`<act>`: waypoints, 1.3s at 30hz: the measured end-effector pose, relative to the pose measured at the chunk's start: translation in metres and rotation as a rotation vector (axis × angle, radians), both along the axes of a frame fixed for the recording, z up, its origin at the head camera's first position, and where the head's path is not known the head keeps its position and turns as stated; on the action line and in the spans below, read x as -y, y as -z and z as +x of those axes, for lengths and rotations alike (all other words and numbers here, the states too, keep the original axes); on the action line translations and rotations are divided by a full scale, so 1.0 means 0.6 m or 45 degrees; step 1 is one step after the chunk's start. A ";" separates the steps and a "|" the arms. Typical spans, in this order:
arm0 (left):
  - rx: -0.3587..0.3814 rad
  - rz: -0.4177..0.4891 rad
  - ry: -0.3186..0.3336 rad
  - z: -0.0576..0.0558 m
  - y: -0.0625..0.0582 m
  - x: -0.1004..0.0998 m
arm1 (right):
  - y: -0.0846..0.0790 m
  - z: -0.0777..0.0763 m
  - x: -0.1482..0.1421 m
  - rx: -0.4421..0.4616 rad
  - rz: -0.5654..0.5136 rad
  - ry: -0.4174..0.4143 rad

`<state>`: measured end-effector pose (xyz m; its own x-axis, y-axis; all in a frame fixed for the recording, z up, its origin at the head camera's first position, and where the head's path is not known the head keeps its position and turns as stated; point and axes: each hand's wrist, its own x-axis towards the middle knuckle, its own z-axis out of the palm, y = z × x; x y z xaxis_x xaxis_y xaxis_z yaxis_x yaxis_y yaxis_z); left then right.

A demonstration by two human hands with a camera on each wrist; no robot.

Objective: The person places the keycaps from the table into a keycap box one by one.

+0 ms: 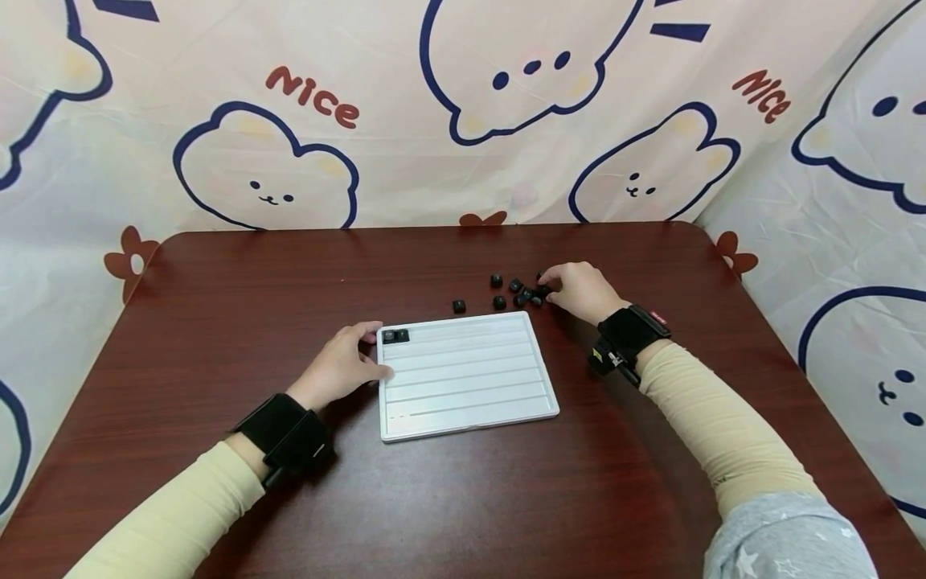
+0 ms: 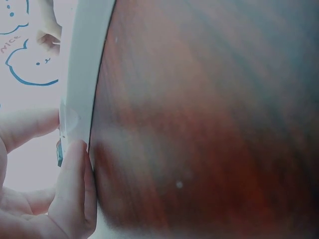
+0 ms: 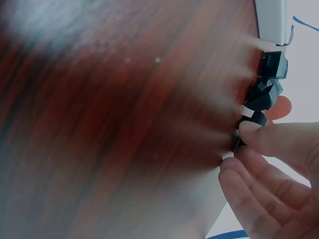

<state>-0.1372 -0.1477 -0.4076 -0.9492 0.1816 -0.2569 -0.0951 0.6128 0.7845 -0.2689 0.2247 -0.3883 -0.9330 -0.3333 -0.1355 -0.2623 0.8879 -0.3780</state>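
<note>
A white ridged tray (image 1: 463, 378) lies on the table, with two black keycaps (image 1: 395, 336) side by side in its far left corner. My left hand (image 1: 346, 363) holds the tray's left edge, thumb on the rim; in the left wrist view its fingers (image 2: 75, 164) press against the white side wall. Beyond the tray's far right corner, my right hand (image 1: 584, 291) is at a cluster of loose black keycaps (image 1: 522, 294). The right wrist view has its thumb and fingers pinching one black keycap (image 3: 256, 118), partly hidden, beside others.
Several single keycaps, one at the left (image 1: 459, 306), lie behind the tray's far edge on the dark brown table (image 1: 289, 297). A printed curtain (image 1: 405, 177) hangs behind the table and along its sides.
</note>
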 end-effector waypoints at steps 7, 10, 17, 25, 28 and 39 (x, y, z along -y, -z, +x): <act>-0.009 0.014 0.000 0.001 0.001 0.000 | -0.007 0.001 -0.003 -0.019 0.062 -0.006; -0.007 0.017 0.003 0.001 0.002 0.000 | -0.009 0.000 -0.004 -0.022 0.054 -0.018; 0.002 0.009 0.003 0.000 0.000 0.001 | -0.010 -0.003 -0.003 0.023 -0.021 -0.127; 0.014 0.009 0.009 0.001 -0.002 0.001 | -0.006 -0.001 -0.006 0.034 -0.001 -0.145; 0.018 0.013 0.003 0.001 -0.003 0.001 | -0.005 -0.001 -0.009 0.029 0.004 -0.150; -0.001 -0.002 0.008 0.001 -0.001 -0.001 | 0.002 -0.001 -0.016 0.007 0.003 -0.140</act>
